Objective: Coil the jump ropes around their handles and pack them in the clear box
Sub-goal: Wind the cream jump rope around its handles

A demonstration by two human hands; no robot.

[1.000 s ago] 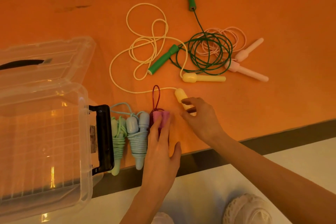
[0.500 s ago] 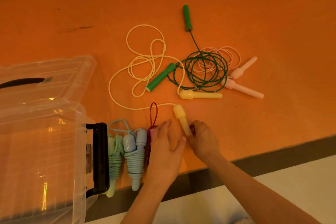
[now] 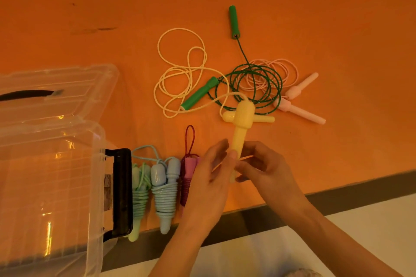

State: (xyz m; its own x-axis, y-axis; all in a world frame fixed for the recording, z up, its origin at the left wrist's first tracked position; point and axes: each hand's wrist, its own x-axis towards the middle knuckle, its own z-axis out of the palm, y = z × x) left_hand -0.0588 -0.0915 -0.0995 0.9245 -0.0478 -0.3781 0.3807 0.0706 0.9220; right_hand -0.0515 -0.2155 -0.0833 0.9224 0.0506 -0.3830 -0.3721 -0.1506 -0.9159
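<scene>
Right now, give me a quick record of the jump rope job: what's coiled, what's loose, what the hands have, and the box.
coiled: three ropes beside the clear box
loose: green rope, pink rope, yellow rope
right hand: grips yellow handle
left hand: touching that handle
box: open, no ropes visible inside
</scene>
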